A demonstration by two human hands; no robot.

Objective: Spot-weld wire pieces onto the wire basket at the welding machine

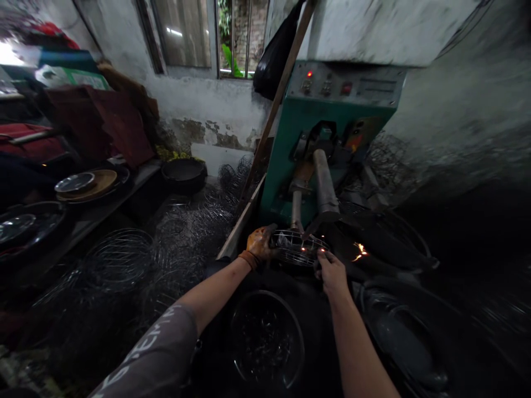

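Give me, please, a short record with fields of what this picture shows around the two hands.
left hand: left hand grips the left rim of the wire basket
right hand: right hand holds the basket's right rim
basket: under the machine's metal arm, with sparks to its right
machine: green welding machine, red lamp lit
below hands: round bowl
left floor: heap of wire frames

Both hands, left hand (259, 244), right hand (332, 272), gripping wire basket (295, 247), green welding machine (327, 138)
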